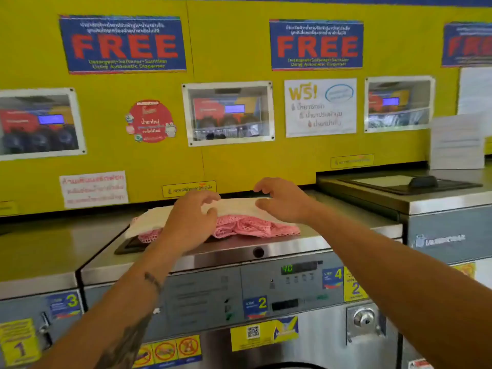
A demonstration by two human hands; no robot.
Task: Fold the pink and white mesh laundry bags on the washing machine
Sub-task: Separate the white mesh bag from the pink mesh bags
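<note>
At centre frame the white bag [234, 206] lies over the pink bag [253, 226] on the washing machine [266, 242], long axis running left to right. The left hand [190, 222] and right hand [282, 199] rest on it, fingers loosely open, likely flattening it for a fold

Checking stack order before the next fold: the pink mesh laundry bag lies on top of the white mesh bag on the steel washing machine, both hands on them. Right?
Not quite. The head view shows the white mesh bag on top of the pink mesh laundry bag. The rest holds: both lie on the steel washing machine, left hand and right hand on them.
</note>
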